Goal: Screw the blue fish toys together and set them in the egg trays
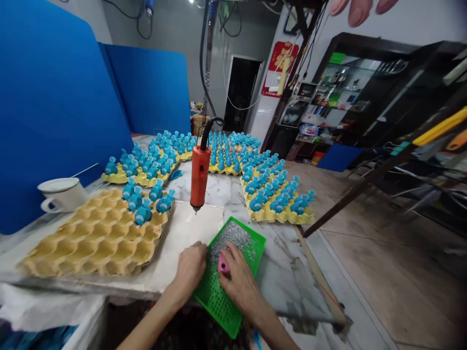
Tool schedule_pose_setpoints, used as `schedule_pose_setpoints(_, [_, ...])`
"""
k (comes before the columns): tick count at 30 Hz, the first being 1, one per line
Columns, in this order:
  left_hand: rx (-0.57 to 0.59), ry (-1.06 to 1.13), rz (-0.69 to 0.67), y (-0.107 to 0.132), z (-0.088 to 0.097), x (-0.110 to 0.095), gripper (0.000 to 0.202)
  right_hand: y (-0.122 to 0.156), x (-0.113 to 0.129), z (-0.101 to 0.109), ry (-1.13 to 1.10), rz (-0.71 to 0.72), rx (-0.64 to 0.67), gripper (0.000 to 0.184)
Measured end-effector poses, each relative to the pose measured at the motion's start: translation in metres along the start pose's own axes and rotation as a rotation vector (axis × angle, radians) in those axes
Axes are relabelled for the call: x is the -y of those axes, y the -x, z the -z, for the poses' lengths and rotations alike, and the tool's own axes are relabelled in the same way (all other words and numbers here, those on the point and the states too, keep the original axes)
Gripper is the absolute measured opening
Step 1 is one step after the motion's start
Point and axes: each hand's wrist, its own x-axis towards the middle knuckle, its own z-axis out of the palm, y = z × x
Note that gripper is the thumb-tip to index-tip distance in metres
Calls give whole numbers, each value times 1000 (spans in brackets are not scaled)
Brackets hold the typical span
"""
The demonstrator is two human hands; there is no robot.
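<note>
1. Your right hand [242,284] is in a narrow grip, its fingers closed over a pink plastic piece [223,265], which it presses against a silvery bubbled sheet [229,248]; the piece shows only in part, so you can't tell its exact shape
2. Your left hand [189,267] is curled, knuckles up, at the left edge of a green plastic mesh tray [219,308], just beside the silvery bubbled sheet; you can't tell whether it holds anything
3. The green plastic mesh tray lies askew between your hands and the front of a marble table [280,272], with its upper left corner beside a pale board [189,238]
4. An orange electric screwdriver [199,177] hangs upright on a black cable [207,127], bit down, above the pale board and not touching it
5. To your left, a yellow pulp egg tray [91,238] sits on the pale board, with blue figurines [144,211] standing in its far cups; more yellow trays of them fan around the far side of the table
6. A white mug [62,194] stands at the far left, before a blue partition [54,97]
7. Another person's fingertips [359,12] show at the top edge, close to your camera and well apart from your hands
</note>
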Motion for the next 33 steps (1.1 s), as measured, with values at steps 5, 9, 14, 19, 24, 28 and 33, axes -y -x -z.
schedule_pose_setpoints(5, [-123, 191, 144, 6, -2, 15, 31, -61, -10, 7, 80, 68, 24, 40])
schedule_pose_setpoints(9, [-254, 439, 148, -1, -17, 14, 31, -101, -5, 10, 102, 111, 46, 34])
schedule_pose_setpoints(14, [-328, 671, 137, -3, -33, 14, 34, -63, 14, 13, 40, 245, 118, 34])
schedule_pose_setpoints(19, [-349, 789, 115, -1, -36, 18, 34, -14, 14, 23, -15, 314, 246, 38])
schedule_pose_setpoints(24, [-357, 800, 94, 1, -35, 16, 35, -64, -16, 26, 17, 271, 189, 42])
schedule_pose_setpoints(28, [-363, 796, 99, 2, -33, 15, 35, -113, -22, 18, 32, 215, 121, 40])
schedule_pose_setpoints(33, [-380, 821, 103, 0, -37, 16, 35, -87, 4, 10, 14, 283, 148, 37])
